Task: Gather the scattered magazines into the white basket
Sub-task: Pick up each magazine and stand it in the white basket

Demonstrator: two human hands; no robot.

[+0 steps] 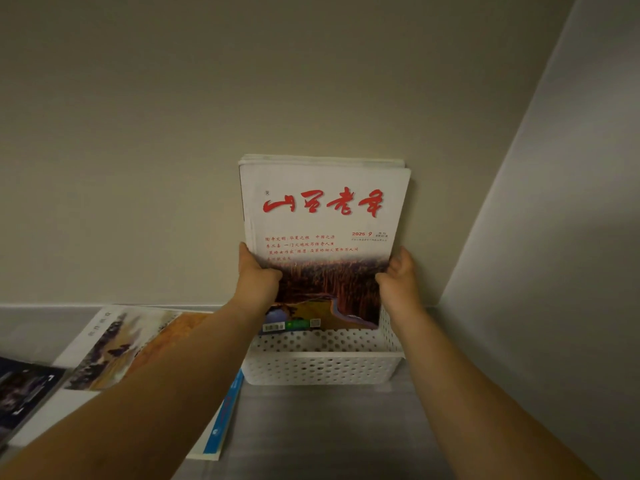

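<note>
A stack of magazines point(323, 220) stands upright in the white perforated basket point(322, 365), against the back wall. Its front cover is white with red brush lettering above a reddish landscape photo. My left hand point(258, 278) grips the stack's left edge, thumb on the front cover. My right hand point(398, 278) grips the right edge, fingers curled round it. On the surface to the left lies a magazine with a painted orange-brown cover point(117, 348). A dark-covered one point(24, 393) lies at the far left. A blue-edged magazine point(221, 417) pokes out beneath my left forearm.
The basket sits on a grey surface point(329, 431) in a corner. A beige wall point(207, 133) rises behind it and a grey side wall point(554, 237) closes in on the right.
</note>
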